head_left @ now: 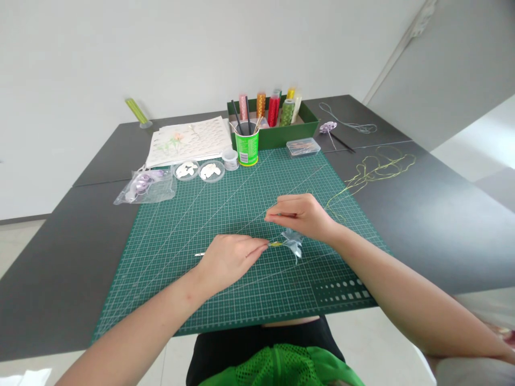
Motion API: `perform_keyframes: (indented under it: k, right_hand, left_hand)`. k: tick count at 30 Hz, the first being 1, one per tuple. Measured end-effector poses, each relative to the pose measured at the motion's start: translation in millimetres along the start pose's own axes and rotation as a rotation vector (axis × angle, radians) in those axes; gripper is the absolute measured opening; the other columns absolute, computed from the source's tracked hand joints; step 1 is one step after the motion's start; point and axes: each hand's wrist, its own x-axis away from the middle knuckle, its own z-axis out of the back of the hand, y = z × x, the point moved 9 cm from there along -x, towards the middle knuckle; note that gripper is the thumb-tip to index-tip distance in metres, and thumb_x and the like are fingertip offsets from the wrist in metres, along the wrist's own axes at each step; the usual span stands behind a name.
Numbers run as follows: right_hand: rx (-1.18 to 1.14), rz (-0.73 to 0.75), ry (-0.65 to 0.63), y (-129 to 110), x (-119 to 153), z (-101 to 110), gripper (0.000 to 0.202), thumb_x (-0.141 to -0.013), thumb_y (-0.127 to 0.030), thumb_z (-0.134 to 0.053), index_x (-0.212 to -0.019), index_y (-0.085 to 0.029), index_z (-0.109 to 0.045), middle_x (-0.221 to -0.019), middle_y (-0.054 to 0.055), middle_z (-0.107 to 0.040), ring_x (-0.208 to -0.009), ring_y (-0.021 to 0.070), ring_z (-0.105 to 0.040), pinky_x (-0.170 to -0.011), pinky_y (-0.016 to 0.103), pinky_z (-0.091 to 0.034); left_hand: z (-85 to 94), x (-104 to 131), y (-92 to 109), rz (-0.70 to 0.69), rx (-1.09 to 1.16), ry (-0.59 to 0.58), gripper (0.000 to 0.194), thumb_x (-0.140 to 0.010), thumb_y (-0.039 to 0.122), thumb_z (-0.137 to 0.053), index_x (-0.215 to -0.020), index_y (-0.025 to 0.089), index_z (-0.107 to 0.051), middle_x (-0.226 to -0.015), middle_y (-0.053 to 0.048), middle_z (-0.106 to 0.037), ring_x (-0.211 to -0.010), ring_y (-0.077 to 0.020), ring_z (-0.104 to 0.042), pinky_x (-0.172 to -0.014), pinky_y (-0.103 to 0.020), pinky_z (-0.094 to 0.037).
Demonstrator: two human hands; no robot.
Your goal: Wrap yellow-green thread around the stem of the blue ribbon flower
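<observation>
My left hand (231, 260) is low over the green cutting mat (169, 300), its thumb and fingers pinched on the stem of a pale blue artificial flower (293, 244). Yellow wrapping shows on the stem between the fingertips and the petals. A thin white tip (200, 254) sticks out on the other side of this hand. Above the flower, my right hand (300, 214) is closed in a pinch. A yellow-green thread (354, 185) runs from the right of the table to behind that hand; the strand at the fingertips is too fine to see clearly.
Behind the mat stand a green box (277, 139) of thread spools and a green can (247, 147) with sticks. A clear case (303, 147), dishes of white pieces (212, 171), a plastic bag (147, 186), paper sheets (189, 142) and a purple flower (328, 127) lie around.
</observation>
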Motion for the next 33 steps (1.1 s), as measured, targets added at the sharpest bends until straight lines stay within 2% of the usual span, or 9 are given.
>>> perform_keyframes:
  k: [9,18,22,28,33]
  right_hand:
    - [-0.013,0.066,0.013,-15,1,3,0.024,-0.098,-0.028,-0.062,-0.082,-0.014,-0.074,-0.062,-0.001,-0.059,-0.054,0.0063,-0.048,-0.050,0.019,-0.037]
    - [-0.010,0.127,-0.009,-29,4,1,0.021,-0.099,-0.026,-0.059,-0.087,-0.015,-0.072,-0.065,-0.002,-0.059,-0.055,0.0062,-0.049,-0.051,0.020,-0.039]
    - [-0.031,0.164,-0.013,-34,5,1,0.019,-0.099,-0.023,-0.059,-0.087,-0.014,-0.071,-0.065,-0.002,-0.056,-0.055,0.0055,-0.047,-0.050,0.019,-0.037]
    - [-0.051,0.193,-0.014,-42,6,3,0.015,-0.099,-0.021,-0.061,-0.091,-0.013,-0.071,-0.066,-0.002,-0.056,-0.056,0.0058,-0.047,-0.052,0.019,-0.037]
    - [-0.047,0.225,-0.060,-54,8,2,0.016,-0.098,-0.019,-0.061,-0.088,-0.012,-0.071,-0.063,-0.002,-0.053,-0.054,0.0064,-0.045,-0.050,0.021,-0.034]
  left_hand:
    - [-4.9,-2,-1,0.045,0.024,-0.097,0.031,-0.105,0.029,-0.045,-0.103,0.023,-0.076,-0.094,0.001,-0.080,-0.081,-0.0191,-0.077,-0.063,-0.027,-0.054]
    - [-5.9,-2,-6,0.096,0.060,-0.105,0.029,-0.104,0.027,-0.047,-0.100,0.020,-0.075,-0.093,0.000,-0.080,-0.078,-0.0195,-0.076,-0.063,-0.029,-0.054]
    - [-7.2,-1,-10,0.150,0.098,-0.116,0.030,-0.103,0.027,-0.049,-0.090,0.020,-0.074,-0.087,0.001,-0.079,-0.074,-0.0187,-0.075,-0.064,-0.029,-0.052]
    - [-1.5,-2,-13,0.224,0.199,-0.085,0.034,-0.105,0.028,-0.046,-0.082,0.019,-0.071,-0.073,0.003,-0.075,-0.061,-0.0142,-0.068,-0.059,-0.025,-0.045]
    - [10.5,-1,-25,0.315,0.283,0.042,0.034,-0.104,0.028,-0.046,-0.083,0.019,-0.071,-0.071,0.004,-0.072,-0.053,-0.0092,-0.059,-0.054,-0.021,-0.039]
